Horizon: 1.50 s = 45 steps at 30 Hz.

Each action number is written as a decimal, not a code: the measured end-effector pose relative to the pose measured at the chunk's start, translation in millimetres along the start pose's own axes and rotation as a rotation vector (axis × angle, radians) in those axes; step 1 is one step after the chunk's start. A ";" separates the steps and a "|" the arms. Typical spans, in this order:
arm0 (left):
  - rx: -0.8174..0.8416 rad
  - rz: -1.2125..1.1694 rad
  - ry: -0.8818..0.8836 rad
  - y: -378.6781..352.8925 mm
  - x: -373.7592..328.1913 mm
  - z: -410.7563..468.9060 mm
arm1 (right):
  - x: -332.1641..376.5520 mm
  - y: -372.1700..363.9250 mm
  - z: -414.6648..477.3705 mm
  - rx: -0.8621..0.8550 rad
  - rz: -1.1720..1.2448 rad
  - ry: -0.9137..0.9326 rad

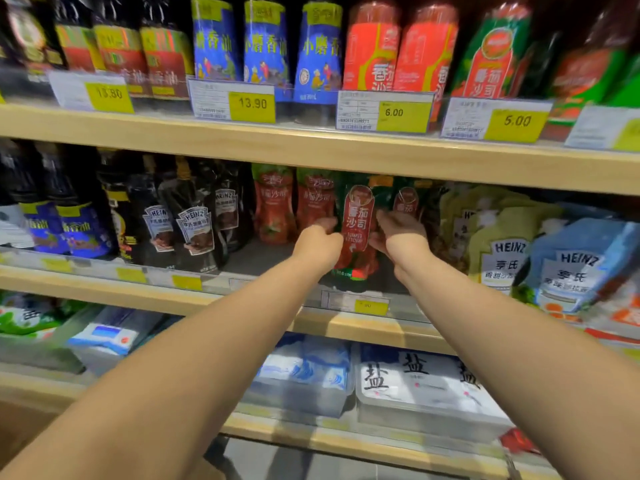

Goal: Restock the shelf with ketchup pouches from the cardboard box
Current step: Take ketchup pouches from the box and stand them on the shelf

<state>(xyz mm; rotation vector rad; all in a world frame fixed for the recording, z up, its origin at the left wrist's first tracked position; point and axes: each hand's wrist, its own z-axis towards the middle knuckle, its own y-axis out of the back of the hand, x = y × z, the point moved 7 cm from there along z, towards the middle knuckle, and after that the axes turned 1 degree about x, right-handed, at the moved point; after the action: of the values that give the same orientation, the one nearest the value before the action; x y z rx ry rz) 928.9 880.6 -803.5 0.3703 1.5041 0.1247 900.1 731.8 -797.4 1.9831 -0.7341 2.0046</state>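
A green and red ketchup pouch stands upright at the front of the middle shelf. My left hand grips its left edge and my right hand grips its right edge. A second pouch of the same kind stands just behind, to the right. Two red ketchup pouches stand to the left. The cardboard box is mostly out of view; a brown corner at the lower left may be it.
Dark Heinz sauce pouches stand left of the ketchup, and yellow and blue Heinz pouches lie to the right. Bottles fill the upper shelf. Salt packs sit on the lower shelf. Price tags line the shelf edges.
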 end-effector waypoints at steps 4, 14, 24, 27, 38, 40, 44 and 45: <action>0.056 -0.004 0.064 -19.5 18.1 -3.4 | -20.7 13.0 4.2 -0.020 -0.052 -0.026; 0.091 0.288 -0.061 -29.0 30.2 -8.0 | -33.2 30.6 -8.5 -0.167 -0.405 0.125; 0.165 0.335 -0.020 -60.4 26.2 10.4 | -44.3 43.5 0.6 -0.115 -0.456 0.013; 0.182 0.352 -0.042 -76.7 21.0 17.3 | -44.5 52.8 9.0 -0.135 -0.440 -0.006; 0.320 0.568 -0.140 -127.2 -2.8 33.8 | -37.0 74.5 36.8 -0.091 -0.728 0.028; 0.346 0.580 -0.144 -128.0 -2.1 35.6 | -36.4 76.3 35.8 -0.119 -0.742 0.036; 0.389 0.511 -0.150 -115.0 1.6 42.0 | -21.7 73.1 21.9 -0.279 -0.588 0.201; 0.339 0.436 -0.147 -105.9 0.7 44.3 | -17.3 68.8 18.2 -0.290 -0.570 0.248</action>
<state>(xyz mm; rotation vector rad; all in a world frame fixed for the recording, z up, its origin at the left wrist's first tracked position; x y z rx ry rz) 957.1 774.3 -836.5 0.9587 1.2794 0.1825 882.9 667.5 -828.1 1.5192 -0.3253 1.6471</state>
